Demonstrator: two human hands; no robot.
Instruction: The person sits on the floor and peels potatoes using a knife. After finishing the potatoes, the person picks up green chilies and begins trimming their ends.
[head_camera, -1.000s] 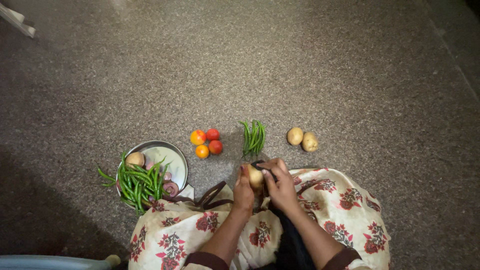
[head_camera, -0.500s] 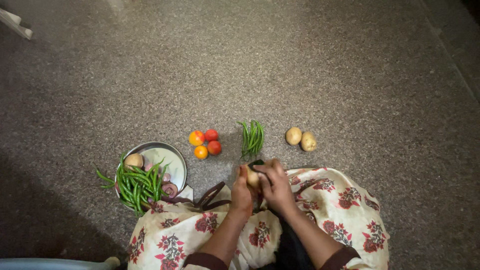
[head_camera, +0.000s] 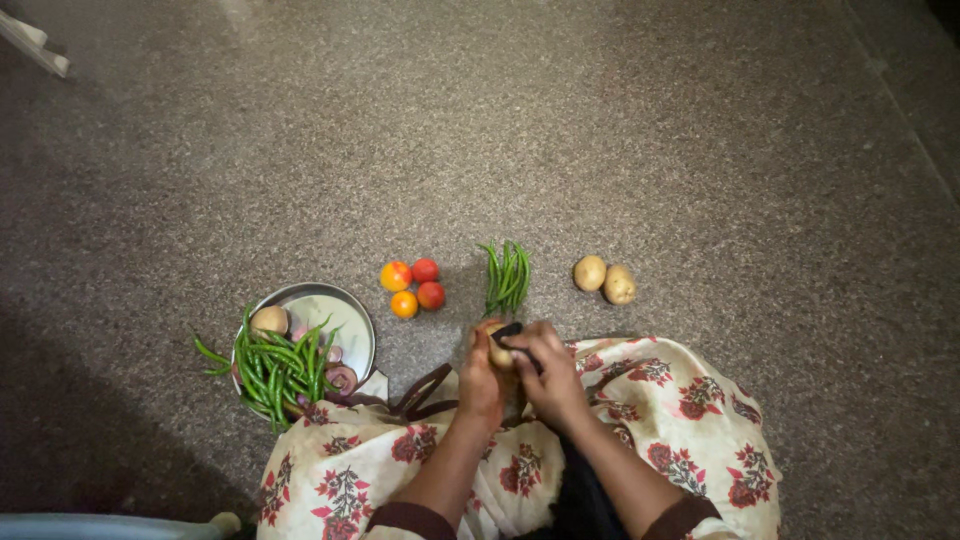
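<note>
Head view, from the left edge: a steel plate (head_camera: 350, 312) sits on the speckled floor (head_camera: 600, 130), loaded with long green chillies (head_camera: 272, 365), a potato (head_camera: 269, 319) at its far rim and a few purple onion pieces (head_camera: 341, 377). Just right of it lie three tomatoes (head_camera: 413, 284) in a tight cluster, then a small bundle of green beans (head_camera: 507, 277), then two more potatoes (head_camera: 604, 279) touching each other. Close to the body, over the floral cloth (head_camera: 690, 400) on the lap, the left hand (head_camera: 480, 385) is curled around a pale potato (head_camera: 498, 352), fingers wrapped under it and thumb on top. The right hand (head_camera: 550, 375) is closed on a dark-handled peeler (head_camera: 508, 331), its tip resting against the top of that potato. Whether the blade is cutting cannot be told at this size. Judging from the grip, peeling goes best with short strokes directed away from the left thumb, the potato turned a little after each pass so strips overlap, and light pressure so only skin comes off. Keeping the work low over the lap should keep peelings on the cloth rather than scattering among the tomatoes and beans
</note>
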